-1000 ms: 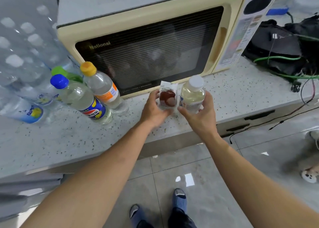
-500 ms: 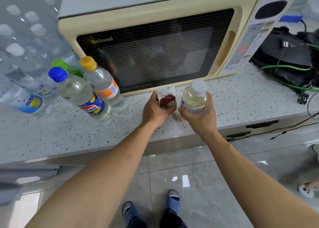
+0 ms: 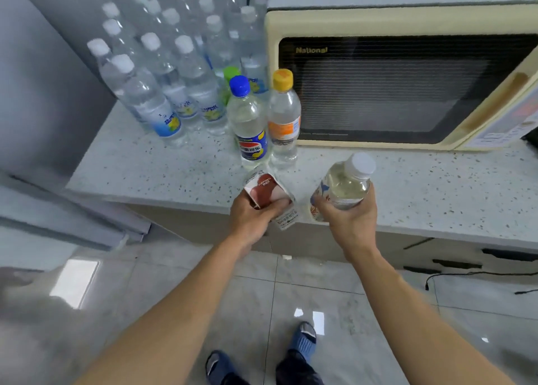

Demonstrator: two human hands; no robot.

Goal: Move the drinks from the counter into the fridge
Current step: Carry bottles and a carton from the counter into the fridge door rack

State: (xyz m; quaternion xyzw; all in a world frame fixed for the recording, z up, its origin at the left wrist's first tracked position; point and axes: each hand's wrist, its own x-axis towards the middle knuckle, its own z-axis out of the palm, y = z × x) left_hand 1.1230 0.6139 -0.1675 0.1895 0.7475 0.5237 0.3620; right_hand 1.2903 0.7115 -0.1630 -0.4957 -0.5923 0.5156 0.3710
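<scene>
Head view shows your left hand [image 3: 250, 215] wrapped round a small carton [image 3: 269, 193] with a brown-red label, tilted, above the bench's [image 3: 174, 175] near edge. Your right hand [image 3: 348, 218] grips a white-capped bottle [image 3: 342, 186] of pale liquid, also tilted, just right of the carton (the two drinks apart, not touching). Farther back on the bench stand a blue-capped bottle [image 3: 249, 122] and an orange-capped bottle [image 3: 283, 116], side by side. Behind them to the left is a cluster of clear water bottles [image 3: 163, 73]. A cream microwave [image 3: 401, 84] sits far right.
</scene>
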